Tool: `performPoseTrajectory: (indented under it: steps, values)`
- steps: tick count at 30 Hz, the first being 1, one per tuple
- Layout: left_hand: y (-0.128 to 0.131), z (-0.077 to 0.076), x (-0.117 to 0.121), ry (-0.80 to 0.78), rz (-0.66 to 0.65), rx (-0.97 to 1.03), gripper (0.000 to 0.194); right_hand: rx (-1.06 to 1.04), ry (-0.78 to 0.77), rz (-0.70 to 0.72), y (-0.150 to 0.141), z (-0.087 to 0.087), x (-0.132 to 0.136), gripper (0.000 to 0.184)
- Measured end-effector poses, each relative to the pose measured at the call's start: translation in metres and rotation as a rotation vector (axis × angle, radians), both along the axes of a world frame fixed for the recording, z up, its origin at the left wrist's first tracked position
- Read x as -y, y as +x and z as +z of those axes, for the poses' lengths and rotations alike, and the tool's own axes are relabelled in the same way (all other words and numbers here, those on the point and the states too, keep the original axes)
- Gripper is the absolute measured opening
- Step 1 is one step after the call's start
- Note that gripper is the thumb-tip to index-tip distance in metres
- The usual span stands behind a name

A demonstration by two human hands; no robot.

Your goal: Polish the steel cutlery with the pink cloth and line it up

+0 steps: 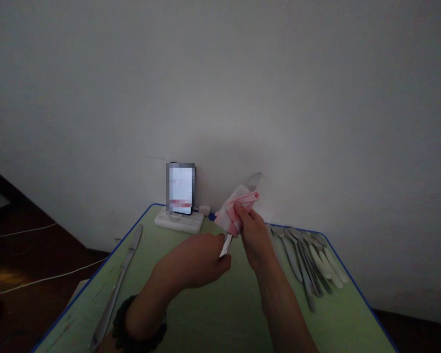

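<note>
My left hand (200, 260) is closed around the handle of a table knife (255, 182), held tilted above the table. In my right hand (253, 230) a pink and white cloth (231, 210) is pinched around the middle of the knife. The rounded blade tip sticks out past the cloth towards the wall, and part of the handle shows between my hands. Another table knife (123, 272) lies along the table's left side. To the right of my right forearm, several pieces of cutlery (301, 250) lie in a group, some with pale handles (329, 262).
The green table (206, 318) has a blue edge and stands against a pale wall (220, 88). A lit phone (183, 189) leans upright on a white stand (178, 221) at the back left. White cables (47, 280) run over the dark floor at left.
</note>
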State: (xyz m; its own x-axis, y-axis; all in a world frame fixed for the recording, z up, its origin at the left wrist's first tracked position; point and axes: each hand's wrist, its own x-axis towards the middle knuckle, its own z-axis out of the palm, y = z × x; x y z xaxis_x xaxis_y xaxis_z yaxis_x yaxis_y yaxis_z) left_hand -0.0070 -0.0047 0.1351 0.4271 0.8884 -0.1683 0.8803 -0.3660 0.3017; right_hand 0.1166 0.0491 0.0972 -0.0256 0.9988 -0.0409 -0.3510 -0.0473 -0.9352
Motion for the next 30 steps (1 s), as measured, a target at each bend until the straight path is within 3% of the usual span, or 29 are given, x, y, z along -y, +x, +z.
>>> performPoseTrajectory:
  steps: [13,18,23,30]
  values:
    - [-0.004,-0.003,-0.001,-0.025,-0.009,-0.053,0.033,-0.054,-0.035,0.007,-0.002,-0.012,-0.005,0.032]
    - [-0.005,0.002,-0.001,-0.008,0.021,-0.025,0.035,0.048,0.027,-0.039,-0.001,-0.001,0.004,0.032]
    - [-0.005,0.011,0.001,-0.052,-0.001,0.159,0.053,0.128,0.14,-0.008,0.0,0.014,0.014,0.032]
    - [-0.01,0.008,0.006,-0.073,-0.125,0.19,0.038,0.027,0.179,-0.009,0.01,0.022,0.015,0.038]
